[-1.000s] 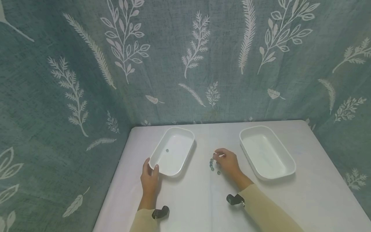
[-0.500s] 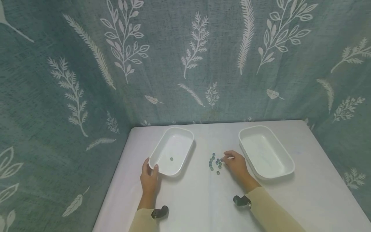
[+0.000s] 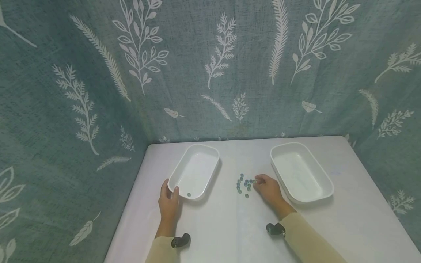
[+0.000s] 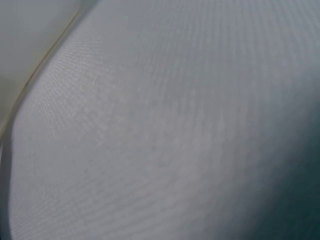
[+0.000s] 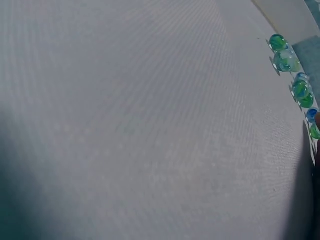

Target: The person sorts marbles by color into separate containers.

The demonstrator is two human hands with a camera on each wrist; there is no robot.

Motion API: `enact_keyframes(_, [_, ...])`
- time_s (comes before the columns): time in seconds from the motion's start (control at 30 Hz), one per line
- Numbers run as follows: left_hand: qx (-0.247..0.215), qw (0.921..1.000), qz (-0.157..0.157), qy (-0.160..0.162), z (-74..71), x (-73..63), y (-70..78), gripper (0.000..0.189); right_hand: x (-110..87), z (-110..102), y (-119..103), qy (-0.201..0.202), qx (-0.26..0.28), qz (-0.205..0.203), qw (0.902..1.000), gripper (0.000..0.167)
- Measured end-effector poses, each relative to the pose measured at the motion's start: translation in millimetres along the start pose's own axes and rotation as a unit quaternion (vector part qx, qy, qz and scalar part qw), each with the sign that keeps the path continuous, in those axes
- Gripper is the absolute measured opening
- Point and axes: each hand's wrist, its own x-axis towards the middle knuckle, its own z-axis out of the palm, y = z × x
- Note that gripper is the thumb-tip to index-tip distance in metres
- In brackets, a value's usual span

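Note:
My left hand [image 3: 168, 204] grips the near left corner of the left white tray [image 3: 215, 155], thumb and fingers at its rim. One glass marble [image 3: 189, 194] lies in that tray, close to the near wall. Between the trays, several green and blue glass marbles [image 3: 246, 184] sit in a loose cluster on the white cloth. My right hand [image 3: 268, 190] is at the cluster's right side, its thumb and fingertips pinching a green marble [image 3: 254, 181]. In the right wrist view, marbles [image 5: 301, 89] line the right edge, beside a sliver of a fingertip [image 5: 318, 120].
A second white tray [image 3: 325, 174] stands right of my right hand, with no marbles visible inside. White cloth [image 3: 217, 233] covers the table. A green leaf-patterned curtain [image 3: 190, 73] hangs behind and at both sides. Part of a tray [image 4: 30, 45] shows in the left wrist view.
My right hand has moved rightward, uncovering more marbles and leaving them rows on the cloth. The marble in the left tray has rolled to the near end. My left hand stays at the rim.

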Motion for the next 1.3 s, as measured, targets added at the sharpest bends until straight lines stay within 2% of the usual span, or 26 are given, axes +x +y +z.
enact_keyframes(0.27, [0.003, 1.0000, 0.001, 0.002, -0.1, -0.1, 2.1, 0.060, -0.2, 3.4, -3.3, 0.009, -0.032, -0.003, 0.9995, 0.035])
enact_keyframes(0.5, [0.003, 1.0000, -0.004, -0.002, -2.4, 1.5, 6.5, 0.059, 5.3, 5.2, -1.6, 0.016, -0.047, -0.032, 0.9982, 0.029])
enact_keyframes(0.63, [0.002, 1.0000, -0.004, 0.001, -1.5, 1.4, 4.5, 0.059, 6.3, 5.0, 0.2, 0.015, -0.050, -0.028, 0.9982, 0.027])
enact_keyframes(1.1, [-0.008, 0.9999, 0.007, 0.004, -2.8, -0.8, 2.7, 0.059, 1.5, 5.1, 2.9, 0.005, -0.012, -0.019, 0.9997, 0.031])
enact_keyframes(1.3, [-0.004, 1.0000, -0.001, -0.006, -1.7, -0.2, 2.5, 0.060, -0.3, 3.9, -2.1, 0.008, 0.014, -0.026, 0.9995, 0.033])
